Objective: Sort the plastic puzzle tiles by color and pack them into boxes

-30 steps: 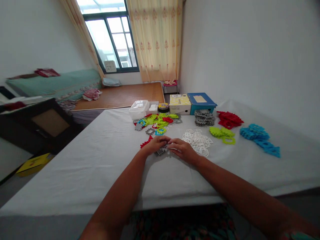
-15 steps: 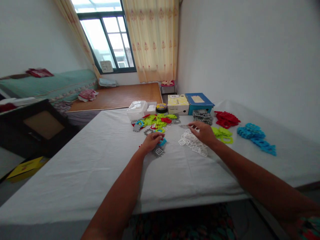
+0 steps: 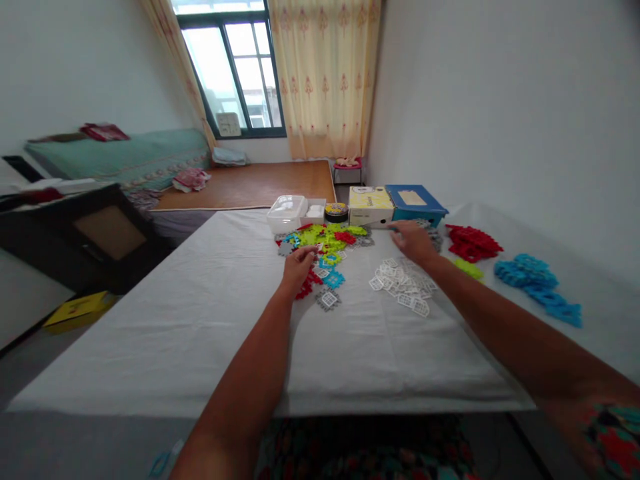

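Observation:
My left hand (image 3: 299, 268) is closed in a pinch at the near left side of a mixed pile of lime, red, blue and grey plastic building pieces (image 3: 325, 235); what is between its fingers is too small to make out. Below it lie red pieces (image 3: 307, 285), a blue piece (image 3: 334, 279) and a grey gear-shaped piece (image 3: 329, 299) with a white window-like panel on it. My right hand (image 3: 414, 240) reaches toward the boxes, its fingertips closed on a thin flat grey piece (image 3: 381, 225), seen edge-on. Under its wrist lies a heap of white window-like panels (image 3: 403, 280).
At the right lie grey (image 3: 433, 233), red (image 3: 473, 243), lime (image 3: 469, 269) and blue (image 3: 540, 287) piles. Behind stand a clear plastic box (image 3: 287, 212), a round tin (image 3: 337, 213), a yellow-white box (image 3: 370, 205) and a blue box (image 3: 417, 202). A white cloth covers the table (image 3: 240, 347).
My right hand has moved forward, away from the white panels toward the boxes. My left hand has moved forward to the mixed pile, uncovering the red and grey pieces. The view has shifted.

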Available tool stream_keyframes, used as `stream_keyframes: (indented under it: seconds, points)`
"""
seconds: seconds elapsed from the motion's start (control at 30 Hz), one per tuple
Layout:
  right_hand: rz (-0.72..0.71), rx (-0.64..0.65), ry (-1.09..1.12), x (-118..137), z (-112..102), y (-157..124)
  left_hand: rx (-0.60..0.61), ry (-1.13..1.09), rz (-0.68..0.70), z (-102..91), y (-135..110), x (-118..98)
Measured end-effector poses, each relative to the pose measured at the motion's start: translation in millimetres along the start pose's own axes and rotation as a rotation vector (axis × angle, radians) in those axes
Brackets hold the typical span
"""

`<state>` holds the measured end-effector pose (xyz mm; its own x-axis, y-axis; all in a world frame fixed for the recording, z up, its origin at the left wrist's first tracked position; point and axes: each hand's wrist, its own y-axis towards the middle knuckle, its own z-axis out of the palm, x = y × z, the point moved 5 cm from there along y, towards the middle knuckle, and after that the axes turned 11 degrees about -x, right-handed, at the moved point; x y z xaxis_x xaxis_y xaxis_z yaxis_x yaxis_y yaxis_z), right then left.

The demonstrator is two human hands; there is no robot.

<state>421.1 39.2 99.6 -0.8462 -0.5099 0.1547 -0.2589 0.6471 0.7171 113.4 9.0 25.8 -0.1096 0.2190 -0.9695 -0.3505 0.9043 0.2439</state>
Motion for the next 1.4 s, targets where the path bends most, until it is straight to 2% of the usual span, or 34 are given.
stream_keyframes:
  seconds: [0.03, 0.1, 0.2, 0.27, 0.37, 0.5, 0.67, 0.8, 0.93, 1.0, 1.1, 1.23, 1.3, 1.4]
  points:
    - [-0.044, 0.046, 0.048, 23.8, 10.7, -9.6, -0.023, 0.001, -0.002, -2.5, 1.9, 0.6]
    - [-0.249, 0.244, 0.252, 80.6, 32.6, -36.0, -0.057, 0.012, -0.001, -6.9, 4.1, 1.4]
    - [-0.428, 0.342, 0.327, 142.4, 48.3, -68.3, -0.083, 0.024, 0.012, -11.2, 4.5, 2.1]
    - [-0.465, 0.333, 0.304, 160.7, 53.0, -77.1, -0.085, 0.024, 0.02, -12.2, 4.1, 2.6]
    - [-0.542, 0.34, 0.275, 166.7, 55.7, -79.1, -0.077, 0.032, 0.031, -11.5, 4.1, 3.1]
    - [-0.624, 0.398, 0.277, 164.3, 50.7, -77.7, -0.052, 0.043, 0.025, -8.8, 4.3, 3.1]
    - [-0.457, 0.37, 0.303, 153.1, 42.0, -71.1, -0.049, 0.052, 0.032, -8.4, 3.6, 2.5]
    - [-0.138, 0.35, 0.53, 128.5, 48.7, -63.2, -0.048, 0.065, 0.055, -8.8, 4.5, 4.4]
    - [0.323, 0.548, 0.808, 103.0, 68.0, -66.6, -0.043, 0.086, 0.075, -8.3, 7.7, 10.0]
    - [0.525, 0.564, 0.892, 94.4, 70.3, -69.3, -0.041, 0.099, 0.085, -7.9, 9.4, 12.7]
    - [0.672, 0.527, 0.931, 87.2, 64.9, -70.8, -0.046, 0.101, 0.088, -7.8, 10.6, 14.2]
    - [0.722, 0.51, 0.932, 73.2, 53.9, -64.0, -0.032, 0.096, 0.108, -7.3, 8.7, 10.2]
    - [0.684, 0.415, 0.902, 53.9, 44.5, -49.9, -0.025, 0.095, 0.12, -6.8, 7.6, 8.0]
    - [0.651, 0.157, 0.799, 2.4, 23.5, -21.2, -0.028, 0.107, 0.123, -6.3, 7.4, 7.0]
